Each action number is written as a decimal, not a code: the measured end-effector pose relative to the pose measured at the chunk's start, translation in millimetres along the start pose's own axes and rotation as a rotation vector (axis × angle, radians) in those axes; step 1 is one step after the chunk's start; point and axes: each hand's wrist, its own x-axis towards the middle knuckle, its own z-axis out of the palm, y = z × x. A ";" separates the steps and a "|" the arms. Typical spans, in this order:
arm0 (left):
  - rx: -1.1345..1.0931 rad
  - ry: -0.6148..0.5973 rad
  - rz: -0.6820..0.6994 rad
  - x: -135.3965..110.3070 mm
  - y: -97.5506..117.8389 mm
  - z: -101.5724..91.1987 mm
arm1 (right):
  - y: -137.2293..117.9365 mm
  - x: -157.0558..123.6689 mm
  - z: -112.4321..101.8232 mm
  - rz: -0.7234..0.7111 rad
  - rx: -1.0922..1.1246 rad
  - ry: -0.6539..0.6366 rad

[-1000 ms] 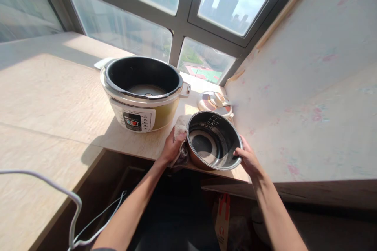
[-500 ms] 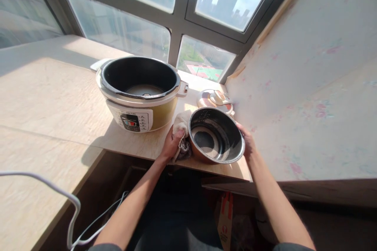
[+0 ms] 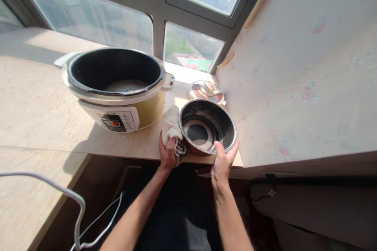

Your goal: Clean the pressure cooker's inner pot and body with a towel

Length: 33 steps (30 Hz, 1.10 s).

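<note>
My left hand [image 3: 167,152] is closed around a crumpled, damp-looking cloth [image 3: 171,123], just left of a dark inner pot [image 3: 203,131]. The pot is tilted toward me, its worn grey inside showing. My right hand [image 3: 224,159] grips the pot's near right rim, thumb over the edge and fingers underneath. To the left stands the pressure cooker body [image 3: 147,110], white and gold-green with a control panel, lidless and hollow inside. Behind the pot lies the cooker's lid [image 3: 203,90], with a handle on top.
All of this is on a light wooden sill [image 3: 35,106] under a window with grey frames [image 3: 159,11]. A flower-patterned wall [image 3: 288,86] closes off the right side. A white cable [image 3: 67,192] loops at the lower left, over the sill's front edge.
My right hand has shifted from the pot's right side to its near rim, thumb now over the edge. The left hand keeps the cloth. The camera view has turned slightly right.
</note>
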 end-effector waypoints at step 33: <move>0.170 -0.348 -0.064 46.2 4.8 -21.6 | 1.4 171.5 -12.0 0.237 0.052 -0.281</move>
